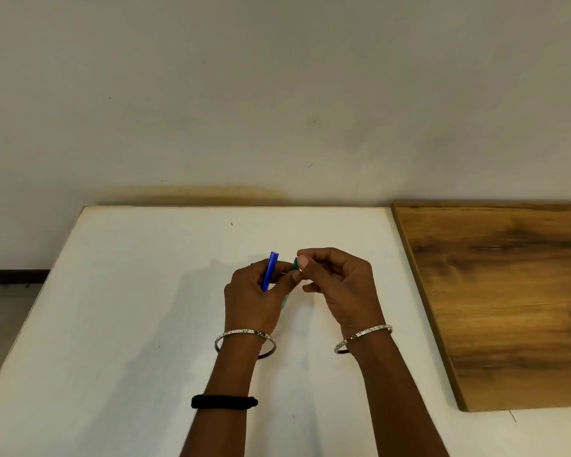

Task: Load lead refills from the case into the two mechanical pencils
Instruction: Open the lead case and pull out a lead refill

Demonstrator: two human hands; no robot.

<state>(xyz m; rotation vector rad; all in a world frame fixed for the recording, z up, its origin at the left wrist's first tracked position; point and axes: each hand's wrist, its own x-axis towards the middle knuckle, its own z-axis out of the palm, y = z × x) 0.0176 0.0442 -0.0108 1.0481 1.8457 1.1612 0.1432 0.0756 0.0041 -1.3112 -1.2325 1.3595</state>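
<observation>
My left hand (249, 300) is closed around a blue pencil (269, 271), which stands nearly upright with its blunt end sticking out above the fingers. A teal pencil (284, 301) runs slanted between my two hands; only its top end and a short lower stretch show. My right hand (338, 285) pinches the teal pencil's top end between thumb and forefinger, close to my left thumb. Both hands hover over the white table (129, 308). Whether a lead sits between the fingertips is too small to tell. No lead case shows.
A wooden board (508, 298) lies on the table's right side, its left edge near my right wrist. The table's far edge meets a pale wall (277, 94). The floor (0, 318) drops away at the left. Bangles circle both wrists, and a black band my left forearm.
</observation>
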